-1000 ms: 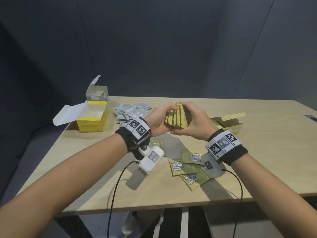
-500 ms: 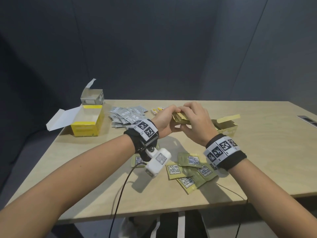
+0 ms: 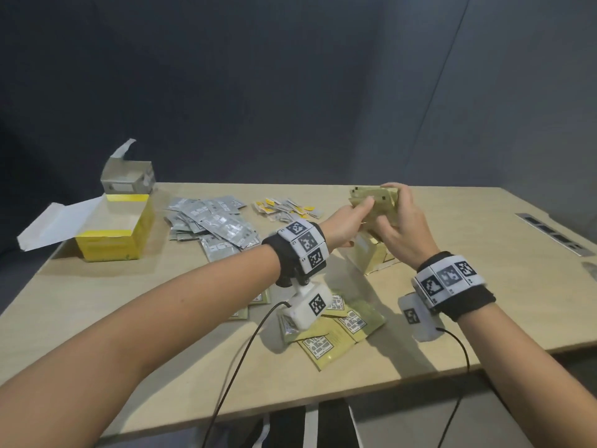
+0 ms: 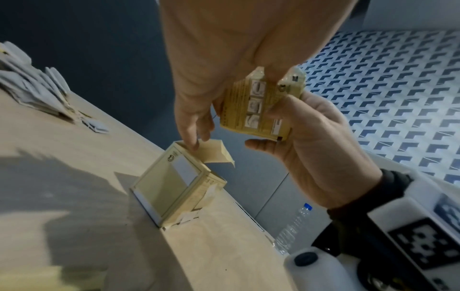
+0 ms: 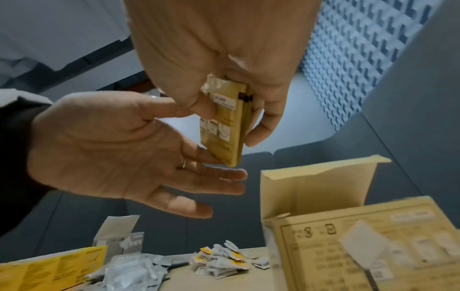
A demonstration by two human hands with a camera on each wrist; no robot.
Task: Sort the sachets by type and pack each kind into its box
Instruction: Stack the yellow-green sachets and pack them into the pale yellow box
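My right hand (image 3: pixel 392 210) grips a stack of tan sachets (image 3: pixel 371 202) between thumb and fingers, held upright in the air. My left hand (image 3: pixel 358 215) is flat, its straight fingers (image 5: pixel 211 173) touching the lower edge of the stack (image 5: pixel 224 128). Just below both hands stands the open tan box (image 3: pixel 368 258), flap up (image 5: pixel 321 185). Silver sachets (image 3: pixel 213 224) lie heaped by the open yellow box (image 3: pixel 113 237). A small grey box (image 3: pixel 127 177) stands behind it. Small yellow-and-white sachets (image 3: pixel 287 208) lie at mid-table.
Several more tan sachets (image 3: pixel 339 331) lie loose near the table's front edge, under my left wrist. A cable slot (image 3: pixel 552 234) is set into the wooden table (image 3: pixel 484 286) at the right. A water bottle (image 4: pixel 293 228) stands beyond the table.
Both hands carried the stack up and to the right, over the tan box. My left hand went from gripping the stack to lying flat against it.
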